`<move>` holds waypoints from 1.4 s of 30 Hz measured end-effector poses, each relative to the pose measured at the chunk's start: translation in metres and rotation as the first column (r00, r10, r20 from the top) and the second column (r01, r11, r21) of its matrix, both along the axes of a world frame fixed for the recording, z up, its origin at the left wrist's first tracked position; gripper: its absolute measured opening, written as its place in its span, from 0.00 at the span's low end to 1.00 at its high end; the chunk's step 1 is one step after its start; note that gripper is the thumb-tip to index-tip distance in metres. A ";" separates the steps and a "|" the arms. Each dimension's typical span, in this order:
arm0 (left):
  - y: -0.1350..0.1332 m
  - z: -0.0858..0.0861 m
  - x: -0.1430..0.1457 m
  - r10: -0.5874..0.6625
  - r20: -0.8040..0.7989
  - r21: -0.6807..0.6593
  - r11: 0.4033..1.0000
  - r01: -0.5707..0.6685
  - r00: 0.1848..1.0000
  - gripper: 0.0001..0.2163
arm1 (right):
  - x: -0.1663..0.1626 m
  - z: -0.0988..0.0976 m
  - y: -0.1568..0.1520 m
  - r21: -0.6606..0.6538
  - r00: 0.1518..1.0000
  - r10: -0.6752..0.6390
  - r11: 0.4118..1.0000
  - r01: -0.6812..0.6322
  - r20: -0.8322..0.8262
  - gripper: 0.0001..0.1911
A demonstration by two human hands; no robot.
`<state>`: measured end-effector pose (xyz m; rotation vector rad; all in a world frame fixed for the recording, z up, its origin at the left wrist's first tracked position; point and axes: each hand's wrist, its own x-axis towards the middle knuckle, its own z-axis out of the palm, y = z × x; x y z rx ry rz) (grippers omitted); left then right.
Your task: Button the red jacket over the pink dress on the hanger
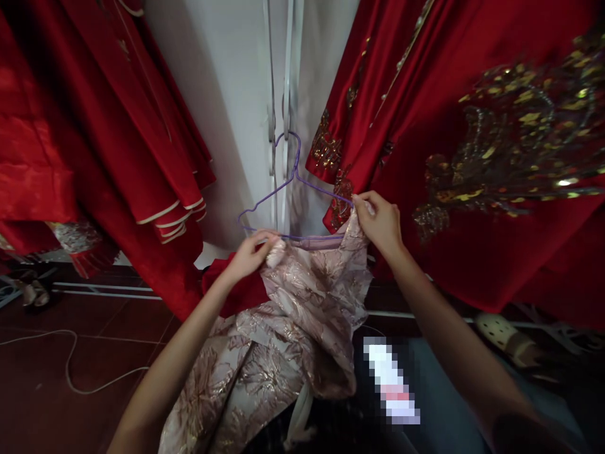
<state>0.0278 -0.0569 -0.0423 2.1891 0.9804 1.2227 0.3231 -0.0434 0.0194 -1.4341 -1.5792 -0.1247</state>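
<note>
A pale pink dress (pixel 302 290) with a shiny gold flower pattern hangs partly from a purple hanger (pixel 271 192). The hanger's hook is up at the white metal rack (pixel 285 94). My right hand (pixel 380 224) pinches the dress's shoulder at the hanger's right end, where the fabric lies over the wire. Lower and to the left, my left hand (pixel 253 252) is closed on the other shoulder of the dress, near the bottom bar. The hanger's left end shows bare. The dress's lower part drapes toward me in folds.
Red garments (pixel 142 126) hang on the left, and red garments with gold sequins (pixel 520 126) hang on the right. A pale clog (pixel 491 331) and other shoes (pixel 33 293) are near the floor. A thin cable (pixel 70 359) lies on the dark red tiles.
</note>
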 end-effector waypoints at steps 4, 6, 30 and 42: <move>0.029 -0.027 -0.070 0.374 -0.015 -0.060 0.925 -0.374 0.927 0.16 | 0.001 0.004 0.006 0.015 1.000 0.007 1.000 -0.007 0.011 0.20; 0.039 -0.039 -0.095 0.464 -0.040 -0.048 0.884 -0.466 0.885 0.16 | 0.002 0.006 0.008 0.006 1.000 0.027 1.000 -0.027 0.005 0.22; 0.044 -0.057 -0.118 0.475 0.078 -0.002 0.879 -0.476 0.877 0.16 | 0.024 0.022 0.024 0.038 0.996 0.090 0.995 -0.090 -0.002 0.25; 0.049 0.016 -0.063 0.374 0.109 0.221 0.894 -0.389 0.921 0.16 | 0.021 0.012 0.028 0.006 0.993 0.113 0.994 -0.113 0.022 0.26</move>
